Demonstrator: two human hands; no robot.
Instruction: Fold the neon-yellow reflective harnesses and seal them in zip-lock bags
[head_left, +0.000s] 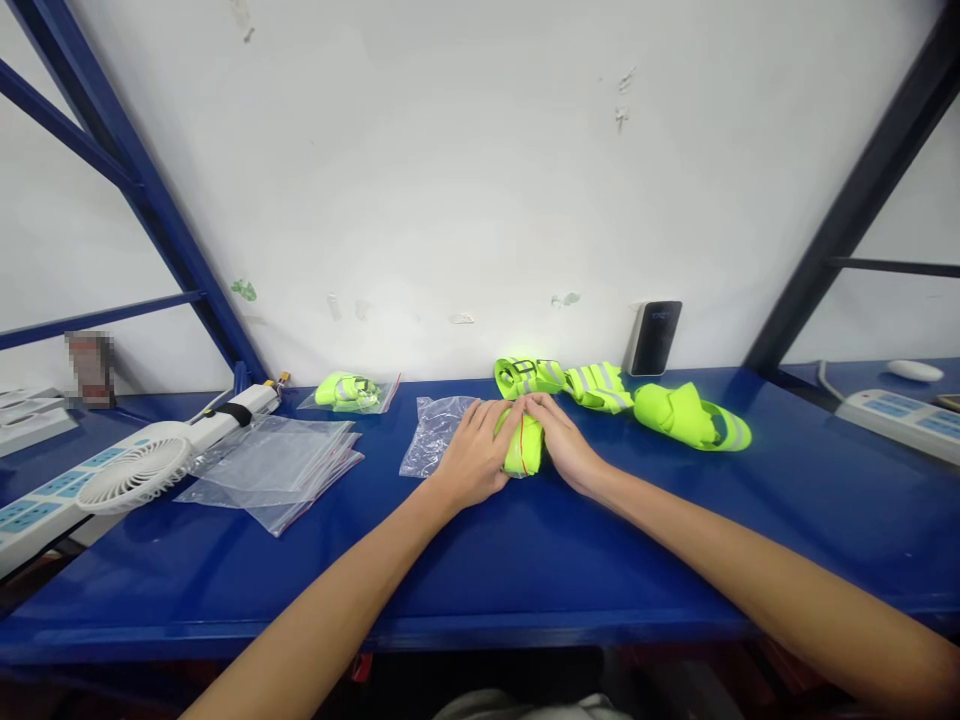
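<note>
A folded neon-yellow reflective strap (528, 450) lies at the mouth of a clear zip bag (430, 437) on the blue table, a red seal line running across it. My left hand (472, 455) lies over the bag and the strap's left side, fingers closed against it. From the right, my right hand (568, 447) cups the strap, its fingertips meeting the left hand's at the far end. The strap's far part is hidden under my fingers. Just behind are more rolled neon-yellow reflective straps (598, 386), one showing a dark buckle.
A bagged strap (346, 391) sits back left. Nearer are stacked clear bags (274, 465), a white fan (139, 468) and a power strip (45, 505). A dark-faced device (654, 338) leans against the wall. Another power strip (904, 418) lies far right, beyond a rack post (847, 200).
</note>
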